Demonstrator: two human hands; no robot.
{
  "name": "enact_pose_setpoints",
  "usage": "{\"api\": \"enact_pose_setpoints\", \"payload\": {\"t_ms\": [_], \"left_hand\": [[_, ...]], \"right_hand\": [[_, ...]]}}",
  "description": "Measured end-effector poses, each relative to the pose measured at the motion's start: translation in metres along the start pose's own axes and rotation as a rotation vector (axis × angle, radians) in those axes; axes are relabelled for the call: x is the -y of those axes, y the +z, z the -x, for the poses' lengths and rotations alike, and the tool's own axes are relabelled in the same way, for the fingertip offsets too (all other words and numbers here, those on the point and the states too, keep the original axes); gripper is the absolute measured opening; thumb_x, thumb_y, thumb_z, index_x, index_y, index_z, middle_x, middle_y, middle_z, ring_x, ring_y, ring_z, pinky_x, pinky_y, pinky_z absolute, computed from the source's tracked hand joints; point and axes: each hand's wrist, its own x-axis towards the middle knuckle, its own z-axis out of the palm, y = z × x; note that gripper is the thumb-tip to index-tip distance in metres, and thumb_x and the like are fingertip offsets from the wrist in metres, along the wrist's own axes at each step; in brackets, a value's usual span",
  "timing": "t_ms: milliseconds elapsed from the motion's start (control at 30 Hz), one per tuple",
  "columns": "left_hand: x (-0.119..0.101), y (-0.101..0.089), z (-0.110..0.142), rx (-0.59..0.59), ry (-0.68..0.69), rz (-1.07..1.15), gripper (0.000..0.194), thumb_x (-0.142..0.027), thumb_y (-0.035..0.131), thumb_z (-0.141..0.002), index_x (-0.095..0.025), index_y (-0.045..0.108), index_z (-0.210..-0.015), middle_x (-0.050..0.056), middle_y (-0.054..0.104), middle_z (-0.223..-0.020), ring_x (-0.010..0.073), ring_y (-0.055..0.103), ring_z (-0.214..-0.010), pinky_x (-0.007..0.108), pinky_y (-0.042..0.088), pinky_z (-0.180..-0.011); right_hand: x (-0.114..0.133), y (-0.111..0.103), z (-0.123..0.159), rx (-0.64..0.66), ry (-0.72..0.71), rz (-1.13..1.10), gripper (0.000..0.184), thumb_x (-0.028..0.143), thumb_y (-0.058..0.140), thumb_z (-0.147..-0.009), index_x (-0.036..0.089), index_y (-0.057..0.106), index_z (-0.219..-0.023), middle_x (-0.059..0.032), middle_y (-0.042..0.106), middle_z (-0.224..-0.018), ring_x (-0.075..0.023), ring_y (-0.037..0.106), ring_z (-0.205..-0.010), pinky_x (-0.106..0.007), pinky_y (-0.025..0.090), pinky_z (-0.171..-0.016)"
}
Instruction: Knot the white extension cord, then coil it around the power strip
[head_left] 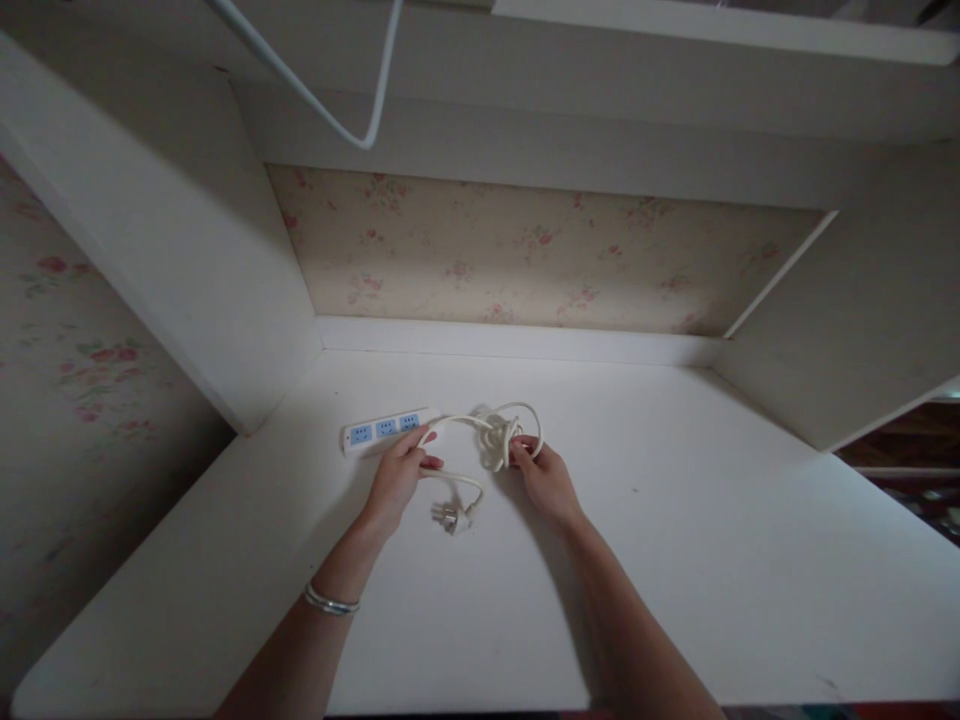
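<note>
A white power strip (386,430) with blue socket panels lies on the white desk, its right end partly behind my left hand (405,465). That hand is closed on the white power cord (457,480), close to its plug end. The plug (451,517) hangs or rests just right of my left hand, its metal prongs pointing left. My right hand (544,475) pinches the bundled coil of the same cord (495,442). A loop of cord arches above the right fingers, and another stretch runs between the two hands.
The white desk top (675,540) spreads around my arms, with a back ledge (517,340) below floral wallpaper (480,250). Side panels (247,260) rise left and right. Overhead, a pale bent cable or rod (367,140) hangs under a shelf (600,110).
</note>
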Motion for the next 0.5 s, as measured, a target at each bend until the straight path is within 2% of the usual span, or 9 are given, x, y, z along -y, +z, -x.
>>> {"api": "enact_pose_setpoints", "payload": {"t_ms": [133, 233, 300, 400, 500], "left_hand": [[-0.001, 0.003, 0.003, 0.088, -0.046, 0.081, 0.047, -0.011, 0.052, -0.072, -0.013, 0.062, -0.117, 0.013, 0.061, -0.123, 0.0051, 0.057, -0.056, 0.02, 0.045, -0.055], [0.001, 0.006, 0.005, 0.138, -0.062, 0.022, 0.045, -0.011, 0.052, -0.073, -0.014, 0.064, -0.116, 0.013, 0.061, -0.124, 0.0035, 0.051, -0.05, 0.018, 0.036, -0.042], [0.003, 0.009, 0.006, 0.139, -0.054, -0.054, 0.045, -0.011, 0.05, -0.075, -0.014, 0.063, -0.117, 0.013, 0.06, -0.125, 0.0042, 0.05, -0.049, 0.018, 0.034, -0.039], [0.006, 0.012, 0.005, 0.143, -0.05, -0.137, 0.048, -0.01, 0.049, -0.075, -0.014, 0.062, -0.121, 0.013, 0.06, -0.125, 0.0053, 0.05, -0.049, 0.019, 0.035, -0.038], [0.009, 0.012, 0.005, 0.169, -0.06, -0.148, 0.05, -0.009, 0.05, -0.074, -0.015, 0.061, -0.123, 0.012, 0.062, -0.122, 0.0052, 0.052, -0.051, 0.019, 0.036, -0.04]], "right_hand": [[-0.003, -0.005, -0.004, -0.22, 0.081, -0.187, 0.04, 0.056, 0.056, -0.08, 0.021, 0.063, -0.098, -0.0017, 0.064, -0.077, -0.016, 0.059, -0.069, -0.029, 0.049, -0.065], [0.001, -0.006, -0.005, -0.274, 0.13, -0.353, 0.04, 0.057, 0.057, -0.079, 0.024, 0.059, -0.103, 0.0009, 0.058, -0.077, -0.0146, 0.057, -0.067, -0.028, 0.051, -0.06], [0.006, -0.005, -0.004, -0.279, 0.118, -0.417, 0.039, 0.056, 0.056, -0.08, 0.025, 0.057, -0.103, 0.0017, 0.056, -0.077, -0.0143, 0.056, -0.068, -0.028, 0.052, -0.061], [0.011, -0.003, -0.003, -0.289, 0.055, -0.423, 0.036, 0.054, 0.058, -0.079, 0.023, 0.058, -0.098, 0.0, 0.058, -0.083, -0.0144, 0.058, -0.074, -0.028, 0.052, -0.066], [0.008, -0.005, -0.005, -0.352, -0.001, -0.279, 0.044, 0.045, 0.073, -0.068, 0.021, 0.058, -0.101, -0.0015, 0.061, -0.089, -0.0153, 0.059, -0.077, -0.029, 0.05, -0.069]]}}
